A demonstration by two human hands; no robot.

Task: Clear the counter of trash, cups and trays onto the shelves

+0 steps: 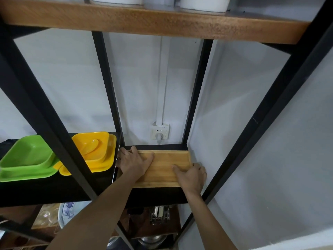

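A flat wooden tray (165,164) lies on the dark shelf (156,194) of a black metal rack, close to the wall. My left hand (134,162) rests on the tray's left side, palm down with fingers spread across its surface. On the tray's near right corner sits my right hand (191,175), thumb on top and fingers wrapped over the right edge. Both forearms reach in from below between the rack's uprights.
Yellow dishes (95,152) and green dishes (27,161) are stacked on the same shelf to the left, behind a black upright (54,134). A wall socket (160,133) sits behind the tray. A wooden shelf (153,24) overhead carries white containers. Crockery and metal ware fill lower shelves.
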